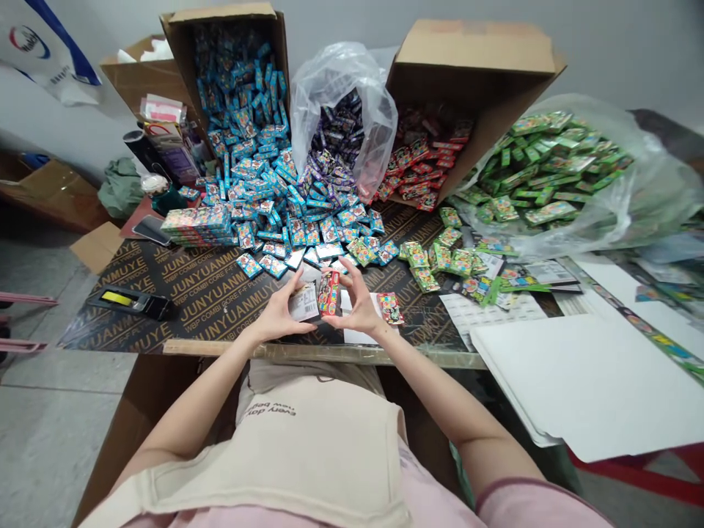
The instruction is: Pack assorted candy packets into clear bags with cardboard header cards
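Observation:
My left hand and my right hand meet over the near edge of the table, both closed on a small stack of little printed boxes. The left fingers cup the white-faced side of the stack. The right fingers pinch a red box at its front. One more red box lies flat on a white sheet just right of my right hand. A loose spread of blue boxes lies on the table beyond my hands, with a few green boxes to the right.
Tipped cardboard cartons and clear bags spill blue, purple, red and green boxes along the back. A neat stack of boxes sits left. White boards lie right; a dark tool and a phone left.

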Demonstrator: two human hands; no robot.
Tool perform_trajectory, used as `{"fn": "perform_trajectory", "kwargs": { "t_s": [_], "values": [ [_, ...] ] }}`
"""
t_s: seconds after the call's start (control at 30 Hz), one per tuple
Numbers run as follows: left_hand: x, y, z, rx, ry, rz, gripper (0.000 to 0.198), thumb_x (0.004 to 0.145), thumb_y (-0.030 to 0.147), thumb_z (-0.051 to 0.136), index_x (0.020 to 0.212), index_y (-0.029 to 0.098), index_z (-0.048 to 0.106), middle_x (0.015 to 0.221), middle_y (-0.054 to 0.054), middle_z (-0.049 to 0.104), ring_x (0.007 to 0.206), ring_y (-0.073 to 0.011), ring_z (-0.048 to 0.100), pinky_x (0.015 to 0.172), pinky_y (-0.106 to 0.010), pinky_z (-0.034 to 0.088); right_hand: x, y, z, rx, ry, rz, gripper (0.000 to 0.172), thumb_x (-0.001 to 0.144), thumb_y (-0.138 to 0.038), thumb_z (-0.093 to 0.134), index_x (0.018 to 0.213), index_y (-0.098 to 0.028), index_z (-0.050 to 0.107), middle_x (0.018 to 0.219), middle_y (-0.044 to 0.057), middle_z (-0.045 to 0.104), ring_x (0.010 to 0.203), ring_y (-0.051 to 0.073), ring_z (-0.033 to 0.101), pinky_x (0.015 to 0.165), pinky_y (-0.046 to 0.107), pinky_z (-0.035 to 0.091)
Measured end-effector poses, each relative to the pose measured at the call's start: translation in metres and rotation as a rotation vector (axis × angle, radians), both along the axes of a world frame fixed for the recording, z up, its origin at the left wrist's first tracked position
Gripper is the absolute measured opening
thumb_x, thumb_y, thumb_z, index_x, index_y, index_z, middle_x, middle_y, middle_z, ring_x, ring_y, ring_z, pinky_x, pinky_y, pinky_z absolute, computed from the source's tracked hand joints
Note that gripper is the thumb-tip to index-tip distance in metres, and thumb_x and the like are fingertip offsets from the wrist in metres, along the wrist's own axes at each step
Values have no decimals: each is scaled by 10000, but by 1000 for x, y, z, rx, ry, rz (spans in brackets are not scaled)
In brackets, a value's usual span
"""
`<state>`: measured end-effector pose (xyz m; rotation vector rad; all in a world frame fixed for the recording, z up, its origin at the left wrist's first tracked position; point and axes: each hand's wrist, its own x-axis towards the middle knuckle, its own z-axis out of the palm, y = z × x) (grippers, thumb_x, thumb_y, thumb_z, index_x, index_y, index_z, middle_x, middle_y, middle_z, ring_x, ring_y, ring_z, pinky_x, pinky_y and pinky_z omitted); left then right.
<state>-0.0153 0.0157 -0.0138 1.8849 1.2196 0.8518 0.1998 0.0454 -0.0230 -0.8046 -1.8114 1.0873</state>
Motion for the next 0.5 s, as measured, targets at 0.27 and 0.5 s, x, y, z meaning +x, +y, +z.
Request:
{"fn": "perform_trajectory", "kwargs": {
  "t_s": [0.27, 0.5],
  "values": [
    [-1, -6, 4, -38, -82, -14, 1220, 540, 363, 857, 1518, 174, 152, 1238, -144, 614, 1145, -296, 592, 1014, -454, 433, 3, 2, -11, -15, -155, 44, 1011, 590, -894, 497, 1328, -208, 409, 1517, 187, 314, 1457, 359, 163, 1138, 515, 236],
    [2, -5, 6, -31, -77, 70, 1142, 568, 359, 837, 1504, 164, 212, 1258, -143, 606, 1139, -280, 595, 1023, -435, 429, 6, -7, 1, 244, -472, -144, 791, 823, -723, 398, 1432, -221, 348, 1607, 102, -36, 1474, 357, -41, 1141, 577, 103]
  ]
}}
